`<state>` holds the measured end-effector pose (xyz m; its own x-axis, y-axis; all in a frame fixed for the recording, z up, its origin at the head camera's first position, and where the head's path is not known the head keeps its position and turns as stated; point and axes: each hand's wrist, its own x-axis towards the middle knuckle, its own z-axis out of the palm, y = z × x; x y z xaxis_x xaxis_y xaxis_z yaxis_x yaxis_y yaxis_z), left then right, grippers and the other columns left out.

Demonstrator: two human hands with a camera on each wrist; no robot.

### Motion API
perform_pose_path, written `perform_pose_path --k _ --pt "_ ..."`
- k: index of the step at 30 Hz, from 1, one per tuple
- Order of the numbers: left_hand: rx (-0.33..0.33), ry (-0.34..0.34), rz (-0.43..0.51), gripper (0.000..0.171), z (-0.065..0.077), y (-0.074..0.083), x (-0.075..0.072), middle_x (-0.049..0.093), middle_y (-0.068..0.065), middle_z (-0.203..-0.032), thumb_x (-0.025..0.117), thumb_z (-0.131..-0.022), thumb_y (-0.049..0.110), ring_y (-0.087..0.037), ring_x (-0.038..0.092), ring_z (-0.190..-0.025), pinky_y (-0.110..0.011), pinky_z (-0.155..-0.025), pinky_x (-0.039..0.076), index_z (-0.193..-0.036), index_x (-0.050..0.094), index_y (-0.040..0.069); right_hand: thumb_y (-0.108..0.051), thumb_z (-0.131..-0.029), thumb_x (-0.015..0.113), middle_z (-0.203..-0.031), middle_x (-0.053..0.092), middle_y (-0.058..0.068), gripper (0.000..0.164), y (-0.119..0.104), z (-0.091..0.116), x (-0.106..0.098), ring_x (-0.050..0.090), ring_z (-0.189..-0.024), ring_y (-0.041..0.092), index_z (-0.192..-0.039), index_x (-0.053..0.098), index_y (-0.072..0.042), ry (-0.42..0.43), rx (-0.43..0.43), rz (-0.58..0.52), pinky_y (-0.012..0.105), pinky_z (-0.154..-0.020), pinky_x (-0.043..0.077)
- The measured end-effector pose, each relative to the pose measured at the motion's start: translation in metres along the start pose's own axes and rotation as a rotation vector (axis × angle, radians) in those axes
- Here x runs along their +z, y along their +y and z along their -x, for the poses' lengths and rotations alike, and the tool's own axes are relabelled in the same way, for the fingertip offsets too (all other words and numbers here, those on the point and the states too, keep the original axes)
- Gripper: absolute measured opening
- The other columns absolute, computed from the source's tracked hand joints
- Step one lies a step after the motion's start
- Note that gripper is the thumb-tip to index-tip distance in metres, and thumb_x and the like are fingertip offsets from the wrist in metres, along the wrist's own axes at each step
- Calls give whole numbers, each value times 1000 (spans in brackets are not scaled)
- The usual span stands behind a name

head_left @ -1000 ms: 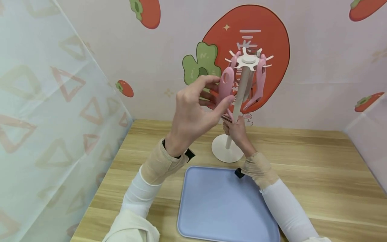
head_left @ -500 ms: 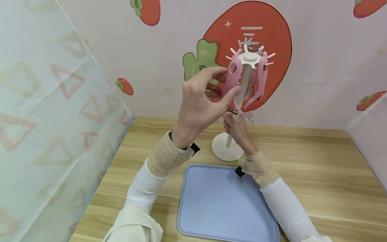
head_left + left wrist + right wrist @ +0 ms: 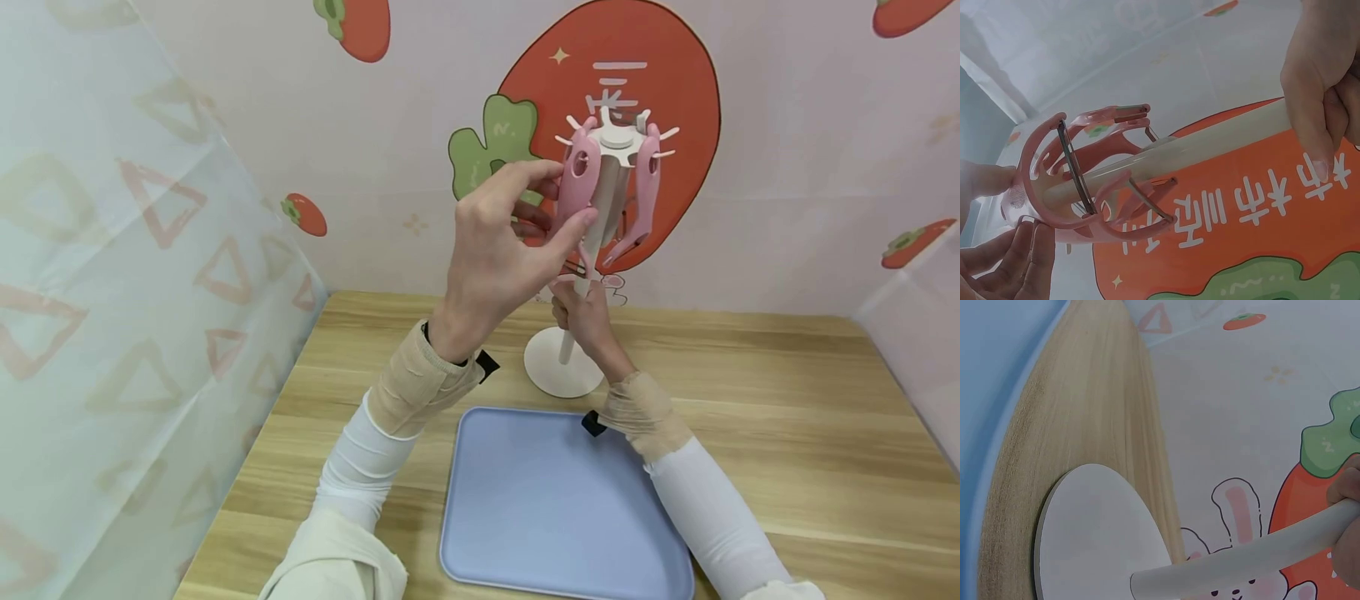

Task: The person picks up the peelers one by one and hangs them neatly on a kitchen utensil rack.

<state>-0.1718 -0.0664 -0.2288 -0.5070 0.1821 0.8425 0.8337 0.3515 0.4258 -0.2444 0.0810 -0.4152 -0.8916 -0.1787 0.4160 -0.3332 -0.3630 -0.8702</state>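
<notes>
A white rotary utensil stand (image 3: 618, 140) has hooks spread around its top. Between thumb and fingers my left hand (image 3: 495, 250) pinches a pink Y-shaped peeler (image 3: 577, 187). The hole in its handle sits up against a hook on the stand's left front; whether the hook passes fully through is hard to tell. In the left wrist view the peeler's metal blade (image 3: 1077, 169) spans its curved arms. Lower down, my right hand (image 3: 588, 321) grips the stand's pole (image 3: 1241, 565). Other pink peelers hang around the top, one of them on the right (image 3: 647, 192).
The stand's round white base (image 3: 555, 367) rests on the wooden table (image 3: 787, 417). In front of it lies a blue tray (image 3: 562, 500), partly under my right forearm. A wall sheet (image 3: 787, 150) printed with persimmons rises behind the stand.
My left hand has carried the pink peeler slightly right and up, closer to the stand's top, its hole now at a hook. The right hand keeps its grip on the pole.
</notes>
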Motion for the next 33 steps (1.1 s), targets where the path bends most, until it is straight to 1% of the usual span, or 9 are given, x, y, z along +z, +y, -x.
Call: perform_pose_path --k 1,2,3,5,7,9,10,15,33 --pt "1 2 1 42 0 0 0 70 -11 -97 80 -88 24 -11 69 -73 -20 -66 58 -116 69 -5 -10 -102 55 -49 29 -4 13 0 0 0 20 -38 13 -104 65 -16 -1 -2 5 29 -39 14" --pt "-3 3 4 42 -1 0 1 70 -11 -97 80 -88 24 -11 69 -73 -20 -66 58 -116 69 -4 -10 -102 55 -49 30 -5 13 0 0 -1 20 -38 13 -103 65 -19 0 1 5 29 -39 14" --pt "-6 1 9 42 -2 0 2 70 -11 -97 80 -88 24 -11 70 -74 -20 -67 58 -116 69 -5 -10 -102 55 -49 30 -4 22 0 1 -1 20 -38 13 -117 63 -25 -8 -3 9 30 -39 14" --pt "-13 -2 17 43 -3 -1 3 70 -11 -97 80 -87 24 -11 70 -76 -20 -67 58 -117 68 -5 -11 -102 55 -49 30 -4 23 0 2 -2 21 -38 12 -110 65 -29 -14 4 15 29 -38 14" --pt "-21 -5 26 43 -3 -1 4 70 -11 -97 80 -87 24 -11 69 -78 -20 -68 58 -117 68 -5 -11 -102 54 -48 29 -4 21 1 1 -2 21 -38 12 -89 64 -24 -14 5 21 29 -38 14" --pt "-23 -5 28 44 -3 -2 5 70 -10 -97 80 -87 23 -10 69 -80 -20 -69 58 -117 68 -5 -11 -102 54 -48 28 -4 23 1 1 -2 21 -38 12 -83 62 -21 -15 2 25 29 -38 14" --pt "-23 -4 26 44 -3 -2 5 70 -10 -97 80 -87 23 -10 69 -81 -20 -68 58 -117 68 -5 -11 -102 54 -48 28 -4 32 1 1 -2 21 -38 11 -71 56 -17 -12 7 28 29 -39 15" --pt "-30 -4 27 43 -3 -4 9 71 -11 -97 81 -86 22 -10 69 -83 -20 -68 58 -117 67 -5 -11 -102 52 -47 29 -5 47 1 2 -1 23 -39 11 -57 39 -8 0 20 68 28 -39 16" --pt "-29 5 6 41 -1 -9 16 68 -8 -96 80 -87 22 -9 68 -75 -19 -66 57 -114 65 -4 -12 -101 54 -47 30 -6 46 1 2 1 23 -39 10 -58 39 -11 18 51 29 27 -39 16"
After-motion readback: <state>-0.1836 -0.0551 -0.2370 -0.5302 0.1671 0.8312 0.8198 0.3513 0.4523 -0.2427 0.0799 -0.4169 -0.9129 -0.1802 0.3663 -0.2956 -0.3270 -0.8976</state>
